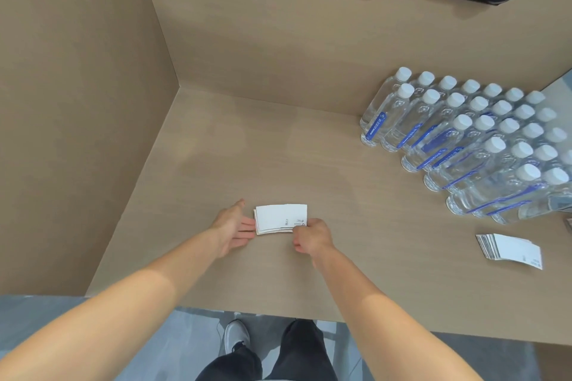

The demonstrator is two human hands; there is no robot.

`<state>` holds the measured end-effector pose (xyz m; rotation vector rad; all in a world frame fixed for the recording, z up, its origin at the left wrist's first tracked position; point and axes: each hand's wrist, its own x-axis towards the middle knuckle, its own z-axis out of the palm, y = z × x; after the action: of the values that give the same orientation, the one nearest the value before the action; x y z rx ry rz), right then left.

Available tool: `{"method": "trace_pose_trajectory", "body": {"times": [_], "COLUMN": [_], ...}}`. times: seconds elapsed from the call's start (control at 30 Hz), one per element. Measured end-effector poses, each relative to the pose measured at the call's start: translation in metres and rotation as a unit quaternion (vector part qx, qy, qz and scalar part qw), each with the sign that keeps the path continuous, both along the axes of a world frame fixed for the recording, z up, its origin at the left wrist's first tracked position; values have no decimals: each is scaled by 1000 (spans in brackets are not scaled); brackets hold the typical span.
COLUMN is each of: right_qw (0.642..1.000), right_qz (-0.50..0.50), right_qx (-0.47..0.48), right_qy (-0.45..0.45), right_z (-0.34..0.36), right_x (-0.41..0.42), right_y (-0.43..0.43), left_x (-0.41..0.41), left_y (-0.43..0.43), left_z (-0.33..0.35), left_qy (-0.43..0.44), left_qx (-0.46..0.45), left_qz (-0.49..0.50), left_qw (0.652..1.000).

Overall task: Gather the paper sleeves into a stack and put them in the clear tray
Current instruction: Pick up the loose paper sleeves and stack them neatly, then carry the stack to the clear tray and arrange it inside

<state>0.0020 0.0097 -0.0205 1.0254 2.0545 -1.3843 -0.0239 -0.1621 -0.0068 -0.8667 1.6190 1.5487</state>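
My right hand (311, 236) pinches the right end of a small sleeve stack (281, 218) on the counter (247, 148); my left hand (233, 227) is flat, fingers unclenched, against its left end. Second sleeve pile (510, 250) lies well right of the stack, water bottles (470, 139) beyond it.

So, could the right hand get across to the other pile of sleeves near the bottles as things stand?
Probably yes. The right hand is pinching the small stack, but the counter between it and the other pile is bare, and the bottles stand behind that pile.
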Motion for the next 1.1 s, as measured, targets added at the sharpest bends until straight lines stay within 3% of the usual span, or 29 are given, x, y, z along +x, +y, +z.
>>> {"method": "trace_pose_trajectory", "body": {"times": [0.07, 0.17, 0.23, 0.33, 0.4, 0.47, 0.67, 0.83, 1.1], "right_qw": [1000, 983, 951, 854, 811, 800, 770, 780, 816], "right_qz": [22, 109, 227, 438, 505, 525, 554, 549, 513], "right_qx": [18, 147, 198, 266, 279, 278, 292, 268, 231], "right_qy": [-5, 23, 68, 88, 93, 90, 122, 136, 132], "right_z": [3, 2, 5, 4, 0, -3, -10, -1, 18], "right_x": [-4, -15, -19, -26, -30, -32, -25, -13, 13], "right_y": [12, 25, 27, 26, 23, 24, 27, 32, 28], "left_x": [-7, -12, -14, -13, -13, -16, -20, -9, 12], "left_y": [-5, -3, 1, 11, 17, 19, 16, 7, -9], "left_z": [0, -3, -5, -7, -13, -15, -8, -9, 5], "left_qy": [13, 105, 196, 283, 296, 303, 312, 316, 357], "left_qx": [-31, -160, -255, -303, -337, -372, -376, -389, -360], "left_qz": [-9, -98, -233, -402, -484, -514, -550, -588, -579], "left_qw": [999, 977, 918, 816, 751, 711, 677, 635, 639]}}
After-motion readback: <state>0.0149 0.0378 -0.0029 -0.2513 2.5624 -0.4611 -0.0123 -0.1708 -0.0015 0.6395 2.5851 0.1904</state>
